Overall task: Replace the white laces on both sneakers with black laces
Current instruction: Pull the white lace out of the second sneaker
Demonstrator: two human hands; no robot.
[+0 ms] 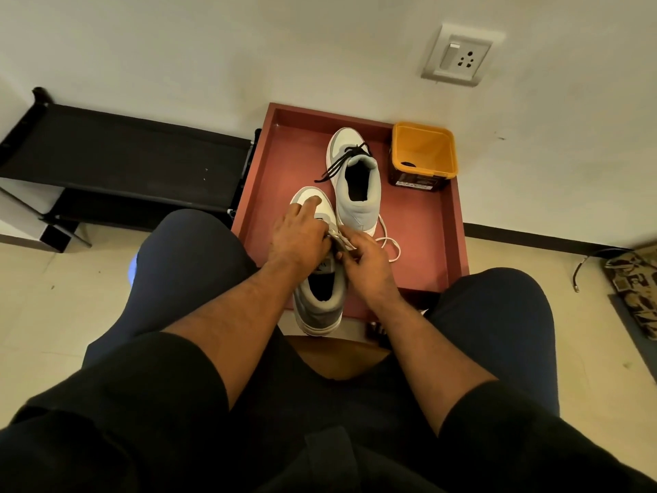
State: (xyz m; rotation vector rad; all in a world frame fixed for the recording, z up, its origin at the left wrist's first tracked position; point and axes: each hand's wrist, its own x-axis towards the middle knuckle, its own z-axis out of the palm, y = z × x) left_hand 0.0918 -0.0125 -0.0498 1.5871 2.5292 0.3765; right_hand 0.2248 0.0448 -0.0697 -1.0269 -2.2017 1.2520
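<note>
Showing the job roughly half done: the far sneaker [355,172] stands on the red tray [426,236] with a black lace [341,161] threaded through its eyelets, the ends loose at its left side. The near sneaker [318,279], at the tray's front edge between the person's knees, carries the white lace [341,238] at its upper eyelets; whether any lower rows are already out cannot be told, since the hands cover them. The left hand [302,229] lies over the toe and tongue, fingers spread and pressing the shoe steady. The right hand [366,265] is closed, its fingertips pinched on the white lace at the eyelets. A loose loop of white lace [389,243] trails on the tray just right of the hands, near the far sneaker's heel; it may be the near shoe's free end or the lace already removed. Remaining, by this view: pulling the white lace clear and threading a black one. An orange tub [425,151] stands at the tray's far right corner with something dark inside, possibly the second black lace. A black shoe rack [117,154] stands to the left, clear of the work.
</note>
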